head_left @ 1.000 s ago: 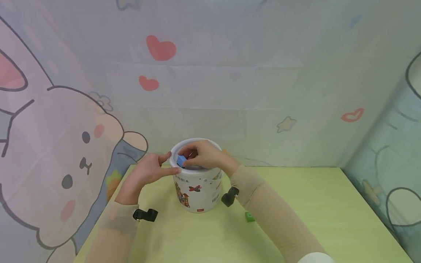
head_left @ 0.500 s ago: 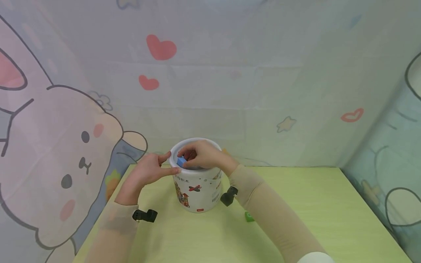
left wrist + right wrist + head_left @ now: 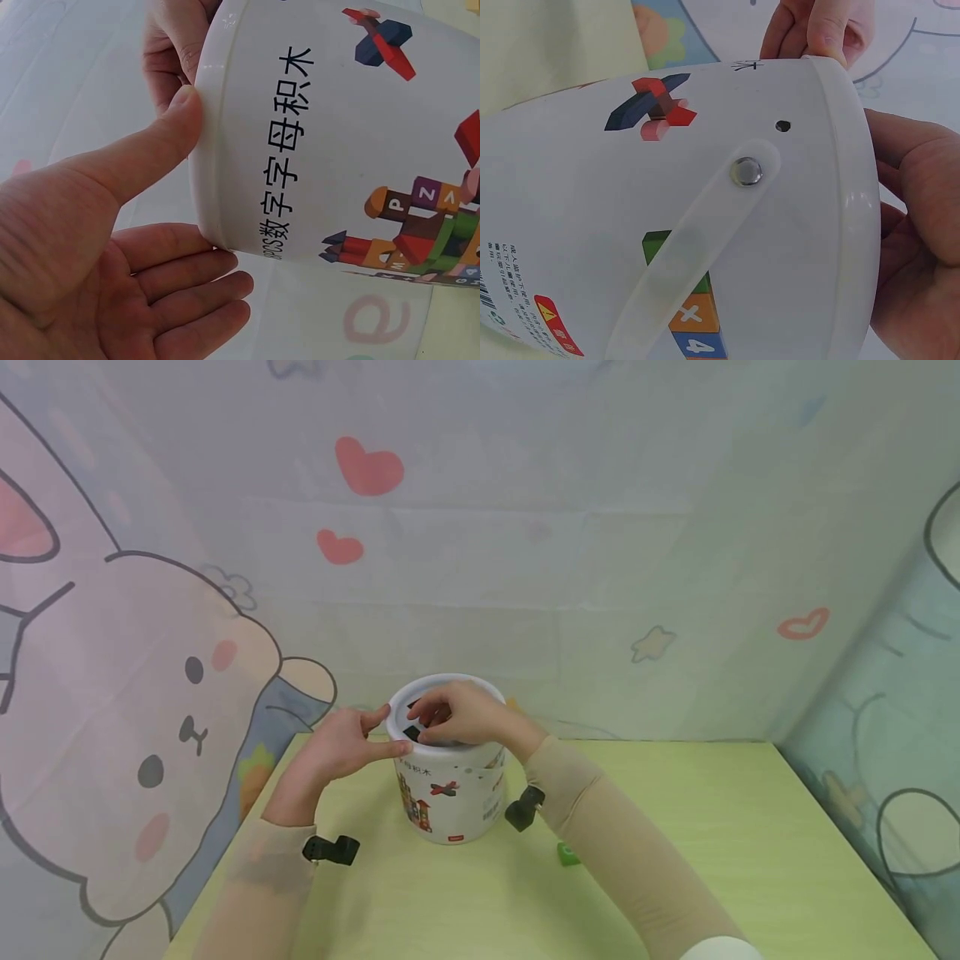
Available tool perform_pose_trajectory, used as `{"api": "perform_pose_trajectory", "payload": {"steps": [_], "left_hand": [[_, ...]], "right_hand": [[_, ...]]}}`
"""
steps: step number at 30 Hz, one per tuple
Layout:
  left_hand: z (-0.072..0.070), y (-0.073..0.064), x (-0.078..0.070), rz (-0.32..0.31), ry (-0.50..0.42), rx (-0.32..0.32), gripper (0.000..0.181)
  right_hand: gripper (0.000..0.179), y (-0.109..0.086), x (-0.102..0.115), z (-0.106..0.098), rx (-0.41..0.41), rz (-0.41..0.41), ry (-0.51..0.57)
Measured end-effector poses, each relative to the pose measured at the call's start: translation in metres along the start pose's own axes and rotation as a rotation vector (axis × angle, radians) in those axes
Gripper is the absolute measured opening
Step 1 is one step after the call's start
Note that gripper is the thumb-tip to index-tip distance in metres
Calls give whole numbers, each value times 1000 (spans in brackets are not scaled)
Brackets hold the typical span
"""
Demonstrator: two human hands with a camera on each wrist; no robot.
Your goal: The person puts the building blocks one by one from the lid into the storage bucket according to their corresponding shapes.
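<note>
A white bucket with printed block pictures stands upright near the table's far edge. Dark openings show in its recessed top. My left hand steadies the rim from the left; in the left wrist view its thumb presses the rim, and the extended fingers lie against the bucket's side. Over the top hovers my right hand, its fingers loosely bent and nothing visible between them. In the right wrist view the rim hides its fingertips. The blue block is out of sight.
A small green block lies on the yellow-green table, close to the right forearm. Behind the table hangs a printed cloth backdrop. The bucket's pale handle hangs along its side.
The blue block, between my right fingers earlier, sank into the bucket's top and has disappeared, uncovering a dark opening. My right hand stays almost in place; the left has not moved.
</note>
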State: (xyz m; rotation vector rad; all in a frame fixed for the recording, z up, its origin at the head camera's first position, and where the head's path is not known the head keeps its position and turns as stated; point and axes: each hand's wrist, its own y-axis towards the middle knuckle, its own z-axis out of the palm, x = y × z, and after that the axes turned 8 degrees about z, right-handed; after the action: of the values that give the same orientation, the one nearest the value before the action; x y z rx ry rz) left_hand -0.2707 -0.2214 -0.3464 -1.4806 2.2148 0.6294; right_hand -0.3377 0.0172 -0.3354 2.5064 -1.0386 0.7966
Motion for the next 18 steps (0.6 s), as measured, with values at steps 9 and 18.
{"api": "perform_pose_trajectory", "payload": {"steps": [9, 18], "left_hand": [[1, 1, -2, 8, -12, 4, 91], [2, 0, -1, -3, -10, -8, 91]], "right_hand": [[32, -7, -6, -4, -31, 12, 45], [34, -32, -27, -12, -124, -6, 187]]}}
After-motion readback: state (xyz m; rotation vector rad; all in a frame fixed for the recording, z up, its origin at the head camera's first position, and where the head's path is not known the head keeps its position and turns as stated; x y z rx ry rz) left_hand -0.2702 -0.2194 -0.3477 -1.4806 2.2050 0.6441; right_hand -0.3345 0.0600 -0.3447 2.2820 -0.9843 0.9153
